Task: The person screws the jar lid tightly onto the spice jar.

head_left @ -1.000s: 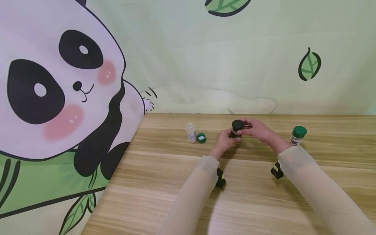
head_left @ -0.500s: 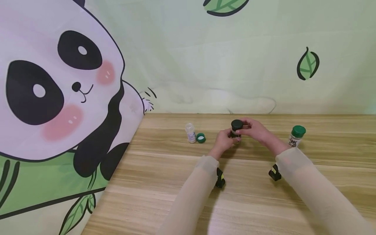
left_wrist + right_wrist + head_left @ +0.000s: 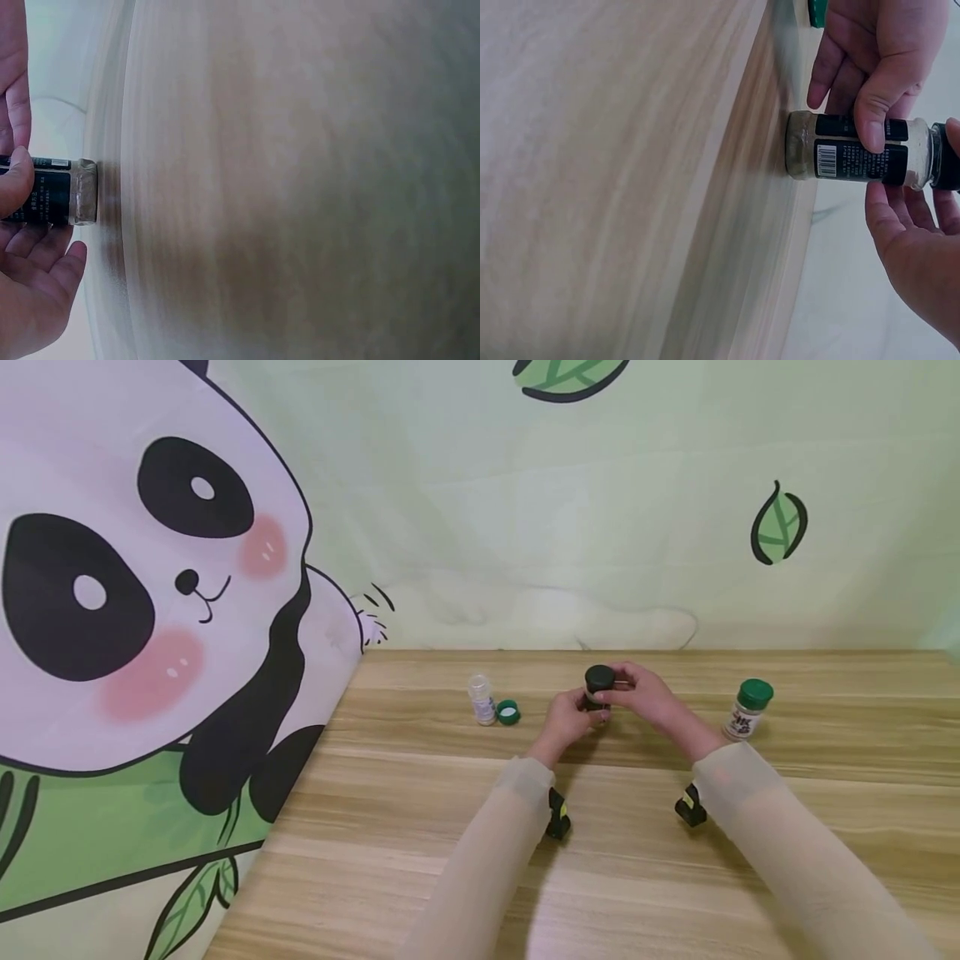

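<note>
A spice jar (image 3: pixel 861 154) with a black label stands upright between both hands, towards the back of the table. Its cap (image 3: pixel 600 677) is black, and pale powder shows through the glass. My left hand (image 3: pixel 564 720) grips the jar's body, with the thumb across the label in the right wrist view. Higher up, the fingers and thumb of my right hand (image 3: pixel 641 693) hold the cap. I cannot tell whether the jar's base touches the tabletop. Left of the hands stands an uncapped clear bottle (image 3: pixel 482 702), with a green cap (image 3: pixel 507 712) lying beside it.
To the right, behind the right forearm, stands a white-labelled shaker bottle (image 3: pixel 742 720) with a green lid. The wooden table (image 3: pixel 375 827) ends at a green backdrop (image 3: pixel 450 527) printed with a panda and leaves.
The head view has shifted slightly, so the scene sits a little further left. More of the green-lidded bottle shows past the right sleeve. Both hands keep their hold on the spice jar.
</note>
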Demonstrator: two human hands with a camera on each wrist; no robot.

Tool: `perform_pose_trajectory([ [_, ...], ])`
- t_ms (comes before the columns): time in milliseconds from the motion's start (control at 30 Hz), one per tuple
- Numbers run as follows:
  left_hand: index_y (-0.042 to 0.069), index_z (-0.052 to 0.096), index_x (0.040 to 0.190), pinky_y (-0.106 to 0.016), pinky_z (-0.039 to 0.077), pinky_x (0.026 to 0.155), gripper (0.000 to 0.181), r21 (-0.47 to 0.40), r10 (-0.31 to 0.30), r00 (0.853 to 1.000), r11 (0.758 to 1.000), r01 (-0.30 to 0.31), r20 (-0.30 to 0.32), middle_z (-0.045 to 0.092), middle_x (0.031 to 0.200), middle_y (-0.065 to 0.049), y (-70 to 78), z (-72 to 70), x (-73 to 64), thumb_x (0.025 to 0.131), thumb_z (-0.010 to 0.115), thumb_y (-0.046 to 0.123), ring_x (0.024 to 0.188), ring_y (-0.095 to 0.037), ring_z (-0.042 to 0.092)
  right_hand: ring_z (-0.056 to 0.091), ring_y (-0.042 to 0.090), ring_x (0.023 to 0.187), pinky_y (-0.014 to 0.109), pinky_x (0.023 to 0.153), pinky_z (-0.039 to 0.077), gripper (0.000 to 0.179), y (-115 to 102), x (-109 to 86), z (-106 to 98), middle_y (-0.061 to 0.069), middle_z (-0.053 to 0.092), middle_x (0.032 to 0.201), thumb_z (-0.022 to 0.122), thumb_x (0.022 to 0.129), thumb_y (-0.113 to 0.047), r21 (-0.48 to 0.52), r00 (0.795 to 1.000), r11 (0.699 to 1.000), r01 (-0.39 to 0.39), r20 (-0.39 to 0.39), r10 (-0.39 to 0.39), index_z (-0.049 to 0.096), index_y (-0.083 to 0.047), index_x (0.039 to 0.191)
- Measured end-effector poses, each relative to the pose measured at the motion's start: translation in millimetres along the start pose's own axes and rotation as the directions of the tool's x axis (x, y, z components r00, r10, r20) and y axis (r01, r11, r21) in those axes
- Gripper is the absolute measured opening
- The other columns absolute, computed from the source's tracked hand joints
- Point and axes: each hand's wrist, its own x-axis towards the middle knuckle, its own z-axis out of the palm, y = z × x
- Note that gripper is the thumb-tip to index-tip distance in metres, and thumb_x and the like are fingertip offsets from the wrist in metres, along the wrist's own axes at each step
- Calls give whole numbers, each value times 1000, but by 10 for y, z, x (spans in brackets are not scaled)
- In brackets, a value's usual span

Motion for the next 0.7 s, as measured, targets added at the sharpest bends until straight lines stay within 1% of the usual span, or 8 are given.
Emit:
perform_pose_trajectory([
  [100,6,69,131,-32,53,103,37,-4,-2,1000,1000,2,2,69,137,-11,1,1,0,95,73,11,131,-25,63,39,48,147,56,119,37,64,-2,5,16,34,40,156,64,100,-13,9,1000,1000,-9,-12,9,34,9,152],
  [267,6,69,131,-26,53,91,37,2,-6,1000,1000,6,1,69,137,-12,1,-6,0,95,73,11,126,-24,65,39,48,147,57,119,37,67,-17,-6,33,34,39,156,65,100,-14,12,1000,1000,-15,-21,16,32,9,153],
  [333,7,69,132,-25,52,89,38,0,-12,1000,1000,12,2,69,137,-12,-1,-8,-1,95,73,11,125,-24,65,39,48,147,57,119,37,68,-20,-9,38,34,39,156,65,99,-14,4,1000,1000,-13,-24,13,31,9,154],
  [467,7,68,133,-27,53,91,39,-15,-19,1000,1000,19,3,69,137,-12,-3,-5,-4,95,73,10,125,-25,65,38,48,147,57,119,38,68,-24,-13,50,35,38,156,65,99,-14,9,999,1000,-11,-32,11,31,9,154],
  [533,7,68,133,-26,52,92,39,-15,-18,1000,1000,18,1,68,138,-12,0,-5,-6,95,73,10,126,-24,64,38,48,147,57,119,38,68,-26,-15,55,35,38,156,66,99,-13,18,999,1000,-13,-37,13,31,10,153],
  [600,7,67,134,-24,51,87,40,-14,-18,1000,1000,18,0,69,137,-12,4,-5,-7,95,73,11,121,-22,65,38,48,147,56,119,38,68,-26,-16,59,35,38,156,65,99,-13,19,999,1000,-13,-44,14,31,10,153],
  [700,7,67,134,-19,47,77,40,-14,-19,1000,1000,19,1,69,136,-12,8,-4,-6,95,73,11,110,-19,65,39,48,146,56,119,38,67,-28,-13,69,35,39,156,66,99,-13,22,999,1000,-12,-52,13,32,10,152],
])
